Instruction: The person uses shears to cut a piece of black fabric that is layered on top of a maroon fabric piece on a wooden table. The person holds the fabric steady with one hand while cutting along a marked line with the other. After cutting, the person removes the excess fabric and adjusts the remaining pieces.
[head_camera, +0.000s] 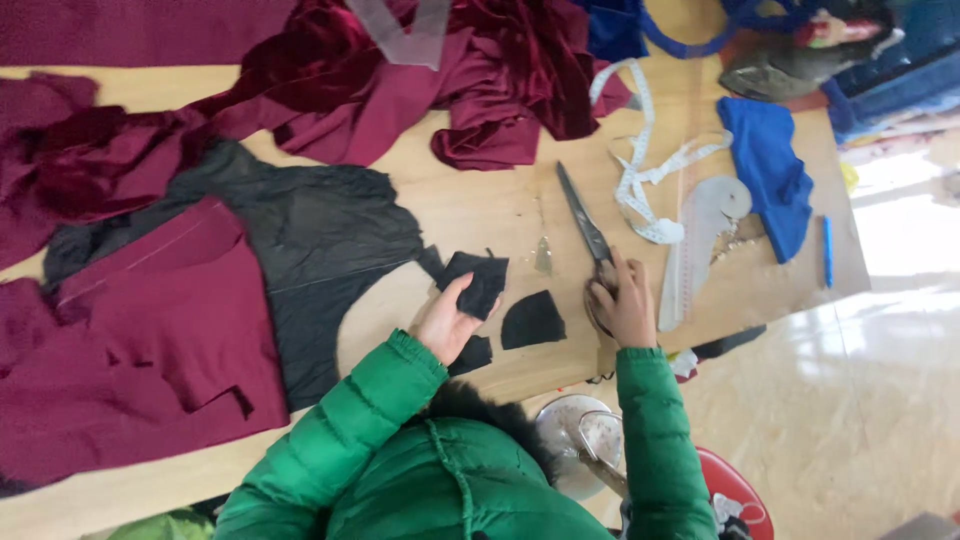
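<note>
- Two hands at work over wooden desk (480, 210), green padded sleeves (370, 400) reaching in from bottom of view.
- Left hand (445, 320): grip closed on small black cloth scrap (478, 280), thumb on top, scrap lifted slightly off desk, just right of big black sheet.
- Right hand (622, 300): fingers curled through handles of scissors (585, 225); blades together, lying flat on desk, tips pointing away from body.
- Second black scrap (532, 320) flat on desk between both hands, touching neither.
- Third, smaller black scrap (472, 353) near desk edge, just below left hand.
- Large black fabric sheet (300, 240) spread left of hands, curved cut-out along its right edge.
- Dark red fabric piece (140, 340) overlapping black sheet on left; more dark red velvet (420, 70) heaped across far side.
- White measuring tape (640, 170) looped beside scissors, curved clear ruler (700, 240) just right of right hand.
- Blue cloth (765, 170) and blue pen (827, 250) near right desk edge.
</note>
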